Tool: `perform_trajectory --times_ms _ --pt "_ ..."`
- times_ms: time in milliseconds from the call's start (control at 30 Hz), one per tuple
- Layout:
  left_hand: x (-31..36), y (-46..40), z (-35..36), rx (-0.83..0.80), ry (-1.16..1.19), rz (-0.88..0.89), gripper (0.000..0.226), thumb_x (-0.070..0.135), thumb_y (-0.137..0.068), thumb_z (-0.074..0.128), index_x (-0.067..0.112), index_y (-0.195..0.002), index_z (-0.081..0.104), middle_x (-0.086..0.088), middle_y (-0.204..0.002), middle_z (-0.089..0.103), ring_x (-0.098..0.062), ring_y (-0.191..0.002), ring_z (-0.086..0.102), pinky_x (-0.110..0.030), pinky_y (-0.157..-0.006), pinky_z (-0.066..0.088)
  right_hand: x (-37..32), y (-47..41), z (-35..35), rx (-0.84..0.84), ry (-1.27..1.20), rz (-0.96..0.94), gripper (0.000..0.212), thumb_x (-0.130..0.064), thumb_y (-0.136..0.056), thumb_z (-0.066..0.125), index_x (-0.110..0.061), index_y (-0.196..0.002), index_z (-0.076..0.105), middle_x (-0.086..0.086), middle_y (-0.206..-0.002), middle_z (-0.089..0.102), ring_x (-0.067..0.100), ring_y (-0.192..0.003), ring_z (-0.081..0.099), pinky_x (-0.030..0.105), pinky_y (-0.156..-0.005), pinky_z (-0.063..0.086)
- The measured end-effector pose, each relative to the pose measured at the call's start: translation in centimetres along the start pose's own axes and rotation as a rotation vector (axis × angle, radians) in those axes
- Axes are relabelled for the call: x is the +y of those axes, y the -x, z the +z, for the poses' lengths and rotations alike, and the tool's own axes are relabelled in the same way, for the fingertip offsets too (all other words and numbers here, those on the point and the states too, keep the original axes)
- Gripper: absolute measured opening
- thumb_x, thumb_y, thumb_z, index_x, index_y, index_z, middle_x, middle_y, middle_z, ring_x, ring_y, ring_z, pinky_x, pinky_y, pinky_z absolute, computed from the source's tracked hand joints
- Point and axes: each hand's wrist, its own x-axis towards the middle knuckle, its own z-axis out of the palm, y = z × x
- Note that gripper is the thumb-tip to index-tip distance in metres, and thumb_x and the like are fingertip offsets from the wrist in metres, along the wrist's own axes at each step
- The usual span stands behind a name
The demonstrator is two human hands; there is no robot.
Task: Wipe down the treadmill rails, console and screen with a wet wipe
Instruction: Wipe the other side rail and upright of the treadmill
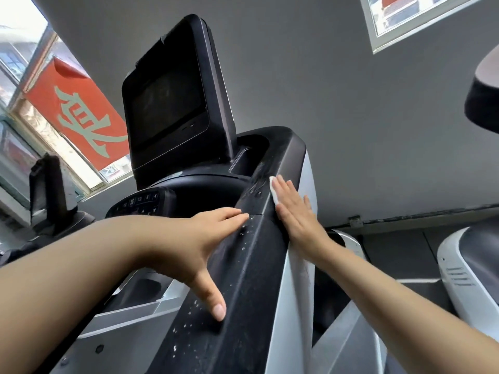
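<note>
Two flat, straight-fingered hands on the right rail [251, 255]: left hand [199, 238] bracing its near-left face, right hand [294, 209] pressing the wet wipe [273, 188] against its far-right edge; best dragged nearward, evenly, overlapping.

Both hands lie flat with fingers straight, left hand [205, 238] thumb splayed, right hand [294, 209] extended farther.

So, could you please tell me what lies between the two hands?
In the head view, the wet black rail runs between the left hand and right hand.
</note>
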Motion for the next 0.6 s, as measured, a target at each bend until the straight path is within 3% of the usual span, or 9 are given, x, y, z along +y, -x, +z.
perform_trajectory --times_ms 100,233,333,467,533,600 --pt "0.6 0.5 0.3 0.001 -0.034 -0.022 0.16 0.084 -0.016 0.054 0.022 -0.148 -0.011 0.022 -0.148 -0.014 -0.001 -0.141 -0.01 -0.028 -0.118 0.005 -3.2 6.7 1.9 -0.019 0.001 -0.204 0.057 -0.057 -0.094 0.009 -0.037 -0.145 -0.006 -0.022 -0.154 -0.012 -0.001 -0.142 -0.015 0.029 -0.116 -0.013" --pt "1.3 0.4 0.1 -0.008 -0.071 -0.073 0.156 0.067 -0.032 0.081 0.016 -0.149 -0.01 0.012 -0.154 -0.013 -0.006 -0.142 -0.01 -0.025 -0.117 0.001 -4.2 11.0 3.4 -0.011 0.06 -0.348 0.055 -0.055 -0.098 0.003 -0.037 -0.149 -0.007 -0.015 -0.158 -0.007 0.006 -0.145 -0.008 0.03 -0.115 -0.012" --pt "2.0 0.2 -0.3 -0.04 -0.109 -0.091 0.138 0.059 -0.046 0.072 0.016 -0.148 -0.009 0.007 -0.156 -0.013 -0.009 -0.143 -0.008 -0.024 -0.116 0.0 -2.8 7.6 2.4 0.021 0.044 -0.219 0.057 -0.062 -0.094 0.006 -0.041 -0.145 -0.007 -0.023 -0.154 -0.007 -0.008 -0.14 -0.013 0.022 -0.113 -0.018" --pt "2.5 0.0 -0.5 -0.077 -0.094 -0.117 0.129 0.043 -0.06 0.081 0.016 -0.149 -0.008 0.005 -0.157 -0.011 -0.011 -0.144 -0.004 -0.022 -0.113 0.003 -0.3 3.4 2.1 0.092 -0.201 0.172 0.057 -0.049 -0.087 0.009 -0.04 -0.142 -0.004 -0.028 -0.148 -0.01 -0.009 -0.139 -0.012 0.04 -0.117 -0.01" --pt "2.6 0.1 -0.5 -0.092 -0.085 -0.115 0.129 0.042 -0.06 0.081 0.016 -0.149 -0.008 0.005 -0.157 -0.012 -0.01 -0.144 -0.004 -0.02 -0.112 0.003 -1.2 5.1 2.9 0.11 -0.279 0.171 0.056 -0.054 -0.089 0.008 -0.04 -0.141 -0.007 -0.024 -0.151 -0.015 -0.004 -0.141 -0.016 0.039 -0.117 -0.01" --pt "2.3 0.2 -0.4 -0.108 -0.053 -0.108 0.131 0.042 -0.058 0.082 0.016 -0.148 -0.01 0.005 -0.156 -0.014 -0.008 -0.144 -0.004 -0.018 -0.111 0.002 -2.7 9.0 4.4 0.08 -0.225 0.007 0.059 -0.066 -0.09 0.003 -0.04 -0.141 -0.01 -0.023 -0.152 -0.024 -0.003 -0.14 -0.023 0.029 -0.115 -0.016"
